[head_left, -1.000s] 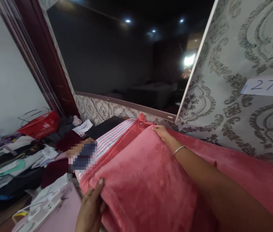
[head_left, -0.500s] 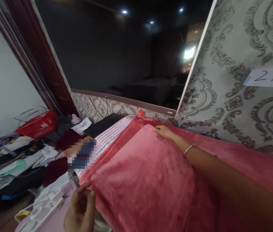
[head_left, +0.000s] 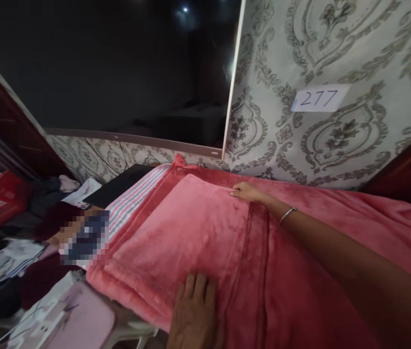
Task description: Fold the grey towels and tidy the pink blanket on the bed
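Observation:
A fuzzy pink-red blanket (head_left: 179,218) lies spread over a long surface, with a lighter folded-over layer on top. My right hand (head_left: 246,192), with a silver bangle on its wrist, has its fingers closed on the far edge of that folded layer. My left hand (head_left: 195,303) rests flat on the near part of the fold, fingers stretched out. Left of the blanket, a striped cloth (head_left: 132,203) in pink, white and grey shows from beneath it.
A large dark television (head_left: 118,68) hangs on the patterned wall, beside a paper label (head_left: 320,98) reading 277. A pink stool (head_left: 85,315) stands at the lower left. Farther left are piled clothes (head_left: 12,261) and a red bag (head_left: 1,201).
My left hand has left the blanket's left corner, moved right and flattened onto the fold. My right hand has shifted right along the far edge. The view has turned right.

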Demonstrator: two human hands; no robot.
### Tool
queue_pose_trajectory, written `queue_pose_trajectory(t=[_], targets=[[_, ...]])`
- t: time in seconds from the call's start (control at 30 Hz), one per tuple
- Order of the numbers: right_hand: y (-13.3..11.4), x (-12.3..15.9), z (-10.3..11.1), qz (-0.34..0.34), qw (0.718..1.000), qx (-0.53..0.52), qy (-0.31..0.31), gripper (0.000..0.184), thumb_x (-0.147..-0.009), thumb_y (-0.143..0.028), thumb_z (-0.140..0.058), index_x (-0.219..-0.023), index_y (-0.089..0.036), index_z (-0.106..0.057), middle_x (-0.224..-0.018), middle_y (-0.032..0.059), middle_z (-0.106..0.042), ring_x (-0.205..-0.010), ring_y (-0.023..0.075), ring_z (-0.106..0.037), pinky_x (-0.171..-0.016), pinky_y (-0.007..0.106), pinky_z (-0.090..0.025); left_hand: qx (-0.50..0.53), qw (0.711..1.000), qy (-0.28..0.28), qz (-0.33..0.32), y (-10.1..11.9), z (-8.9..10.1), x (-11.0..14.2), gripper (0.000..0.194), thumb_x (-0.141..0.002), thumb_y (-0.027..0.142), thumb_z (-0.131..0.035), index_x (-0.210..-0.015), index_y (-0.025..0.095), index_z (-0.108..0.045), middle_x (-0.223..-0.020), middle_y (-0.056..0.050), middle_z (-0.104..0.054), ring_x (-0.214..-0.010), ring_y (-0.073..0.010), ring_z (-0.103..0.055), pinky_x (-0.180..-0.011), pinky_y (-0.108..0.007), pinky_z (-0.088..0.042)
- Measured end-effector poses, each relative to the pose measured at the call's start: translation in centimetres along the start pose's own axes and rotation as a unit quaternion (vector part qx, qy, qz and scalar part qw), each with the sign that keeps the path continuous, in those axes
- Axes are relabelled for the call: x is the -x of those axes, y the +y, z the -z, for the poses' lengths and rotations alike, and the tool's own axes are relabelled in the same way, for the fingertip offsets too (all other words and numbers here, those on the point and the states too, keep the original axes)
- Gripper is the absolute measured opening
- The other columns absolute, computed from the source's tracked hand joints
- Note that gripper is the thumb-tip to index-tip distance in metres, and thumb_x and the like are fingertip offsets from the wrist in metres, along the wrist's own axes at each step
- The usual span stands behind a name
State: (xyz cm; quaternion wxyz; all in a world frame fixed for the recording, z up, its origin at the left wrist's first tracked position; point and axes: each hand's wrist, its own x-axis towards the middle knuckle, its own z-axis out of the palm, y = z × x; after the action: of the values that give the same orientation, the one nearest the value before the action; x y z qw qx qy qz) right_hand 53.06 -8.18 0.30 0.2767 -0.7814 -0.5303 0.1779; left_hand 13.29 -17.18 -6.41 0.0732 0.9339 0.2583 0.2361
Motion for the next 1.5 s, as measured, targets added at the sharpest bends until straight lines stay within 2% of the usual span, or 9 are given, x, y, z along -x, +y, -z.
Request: queue_pose_trajectory(t=[0.3, 0.53, 0.63, 0.83, 0.97, 1.1, 1.2, 1.33, 1.5], targets=[[0.7, 0.7, -1.5, -0.008, 0.997, 0.023, 0.079, 0.028, -0.083, -0.039, -0.064, -0.065, -0.018, -0.064, -0.064, -0.0003, -0.063, -0.065, 0.0146, -0.054, -0.056, 0.024, -0.034, 0.020, 1.000, 0.003, 0.003, 1.4, 0.7, -0.8, 0.025, -0.085, 0.010, -0.048, -0.095, 0.021, -0.067, -0.093, -0.008, -0.067, -0.087, -0.0244, -0.062, -0.080, -0.037, -0.050], [0.5, 2.1, -0.8, -0.020, 0.994, 0.057, 0.096, 0.008, -0.083, -0.021, -0.068, -0.083, -0.018, -0.075, -0.089, 0.0069, -0.076, -0.080, 0.0193, -0.065, -0.067, 0.024, -0.042, 0.009, 0.997, -0.082, 0.013, 2.0, 3.1, -0.8, 0.039, -0.088, 0.021, -0.054, -0.125, 0.020, -0.063, -0.118, -0.012, -0.064, -0.111, -0.0292, -0.058, -0.098, -0.045, -0.048], [0.4, 2.6, -0.5, -0.023, 0.991, 0.066, 0.113, 0.019, -0.087, -0.017, -0.062, -0.100, -0.019, -0.077, -0.104, 0.0075, -0.077, -0.094, 0.0210, -0.067, -0.076, 0.024, -0.046, 0.007, 0.992, -0.123, 0.022, 2.1, 3.4, -1.1, 0.041, -0.087, 0.023, -0.056, -0.127, 0.019, -0.062, -0.120, -0.012, -0.063, -0.113, -0.0293, -0.057, -0.098, -0.045, -0.047], [-0.2, 3.9, -0.9, -0.031, 0.988, 0.098, 0.114, 0.027, -0.091, -0.016, -0.056, -0.109, -0.016, -0.076, -0.112, 0.0120, -0.076, -0.103, 0.0260, -0.068, -0.088, 0.030, -0.049, -0.071, 0.996, -0.053, -0.007, 2.4, 1.6, -0.7, 0.029, -0.085, 0.007, -0.048, -0.104, 0.018, -0.068, -0.098, -0.010, -0.066, -0.093, -0.0250, -0.060, -0.082, -0.039, -0.049], [-1.7, 5.3, -1.1, -0.021, 0.985, 0.125, 0.114, 0.040, -0.093, -0.020, -0.056, -0.131, -0.012, -0.068, -0.130, 0.0179, -0.068, -0.122, 0.0325, -0.061, -0.104, 0.038, -0.044, -0.020, 0.998, -0.043, -0.045, 2.8, 3.3, -1.2, 0.020, -0.088, 0.016, -0.053, -0.099, 0.019, -0.070, -0.098, -0.010, -0.068, -0.092, -0.0254, -0.063, -0.082, -0.039, -0.052], [-3.4, 8.2, -2.6, 0.018, 0.983, 0.146, 0.113, 0.071, -0.095, -0.046, -0.061, -0.156, -0.014, -0.043, -0.161, 0.0184, -0.037, -0.149, 0.0377, -0.031, -0.122, 0.050, -0.024, 0.020, 0.999, -0.022, -0.027, 3.1, 5.3, -4.2, 0.037, -0.095, 0.024, -0.045, -0.122, 0.019, -0.069, -0.123, -0.014, -0.069, -0.115, -0.0287, -0.063, -0.101, -0.047, -0.049], [-3.4, 10.7, -4.7, 0.041, 0.981, 0.176, 0.075, 0.081, -0.095, -0.062, -0.054, -0.159, -0.015, -0.036, -0.166, 0.0171, -0.026, -0.155, 0.0367, -0.016, -0.125, 0.056, -0.012, -0.018, 0.996, -0.081, -0.017, 3.7, 4.4, -5.9, 0.060, -0.091, 0.029, -0.056, -0.151, 0.022, -0.049, -0.160, -0.015, -0.043, -0.150, -0.0394, -0.032, -0.119, -0.065, -0.026], [-2.7, 12.3, -6.3, 0.011, 0.982, 0.186, 0.026, 0.078, -0.101, -0.061, -0.040, -0.162, -0.014, -0.029, -0.168, 0.0165, -0.020, -0.156, 0.0331, -0.014, -0.124, 0.057, -0.014, -0.048, 0.981, -0.186, 0.000, 4.3, 2.4, -5.9, 0.070, -0.090, 0.036, -0.061, -0.156, 0.029, -0.040, -0.168, -0.013, -0.025, -0.156, -0.0445, -0.013, -0.118, -0.075, -0.013], [-4.2, 12.0, -4.8, 0.016, 0.987, 0.161, 0.020, 0.069, -0.099, -0.049, -0.050, -0.157, -0.012, -0.039, -0.164, 0.0189, -0.031, -0.153, 0.0344, -0.025, -0.123, 0.058, -0.021, -0.058, 0.978, -0.201, 0.004, 3.9, 2.4, -5.7, 0.068, -0.093, 0.040, -0.055, -0.158, 0.033, -0.036, -0.170, -0.008, -0.020, -0.157, -0.0400, -0.010, -0.121, -0.071, -0.011]])
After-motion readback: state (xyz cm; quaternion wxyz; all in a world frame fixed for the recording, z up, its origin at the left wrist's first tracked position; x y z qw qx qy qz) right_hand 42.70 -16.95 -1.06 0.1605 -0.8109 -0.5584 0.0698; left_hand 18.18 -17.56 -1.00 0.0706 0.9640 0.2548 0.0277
